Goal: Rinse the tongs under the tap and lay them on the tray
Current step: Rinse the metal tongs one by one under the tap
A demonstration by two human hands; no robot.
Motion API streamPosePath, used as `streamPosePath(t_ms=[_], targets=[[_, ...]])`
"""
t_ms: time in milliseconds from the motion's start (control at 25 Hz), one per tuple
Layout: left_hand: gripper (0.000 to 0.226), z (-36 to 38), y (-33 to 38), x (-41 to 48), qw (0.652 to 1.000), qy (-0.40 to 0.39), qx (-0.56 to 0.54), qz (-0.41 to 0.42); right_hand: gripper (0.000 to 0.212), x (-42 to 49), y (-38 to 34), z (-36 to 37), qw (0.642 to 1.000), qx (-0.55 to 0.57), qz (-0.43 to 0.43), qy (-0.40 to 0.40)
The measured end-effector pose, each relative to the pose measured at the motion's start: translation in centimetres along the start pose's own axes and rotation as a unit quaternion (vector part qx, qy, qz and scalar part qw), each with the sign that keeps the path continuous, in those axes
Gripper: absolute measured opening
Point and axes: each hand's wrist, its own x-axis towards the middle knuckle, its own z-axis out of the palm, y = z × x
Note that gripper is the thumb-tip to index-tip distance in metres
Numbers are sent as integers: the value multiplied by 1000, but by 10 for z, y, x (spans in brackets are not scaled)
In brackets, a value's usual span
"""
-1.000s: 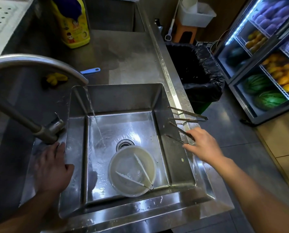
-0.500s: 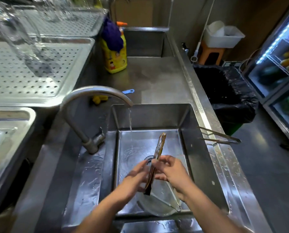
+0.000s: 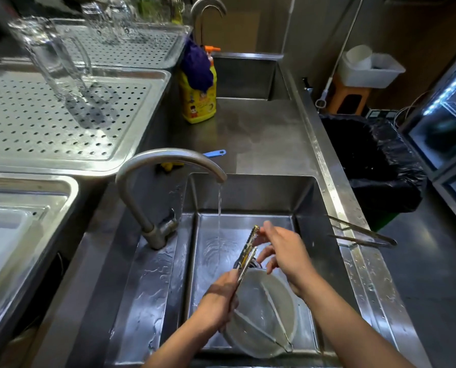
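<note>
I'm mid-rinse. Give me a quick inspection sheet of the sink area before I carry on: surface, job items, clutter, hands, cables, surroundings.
Surface: wet stainless steel sink, curved steel tap running.
Job's things: metal serrated tongs held over the basin, right of the stream, not in it; perforated steel tray at left carries a clear glass jug.
Clutter: translucent round bowl in the basin; second long steel tongs on the right rim; yellow detergent bottle.
Hands: left hand grips the tongs' lower end; right hand at their upper end, grip unclear.
Cables: pale wires beside the lit display fridge.
Surroundings: black-bagged bin, white tub on an orange stool.
</note>
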Motion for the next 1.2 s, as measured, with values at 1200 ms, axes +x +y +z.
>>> streamPosePath(t_ms=[1200], targets=[[46,-22,-34,64,991,109,33,77,15,66,1,72,997,-32,51,-52]])
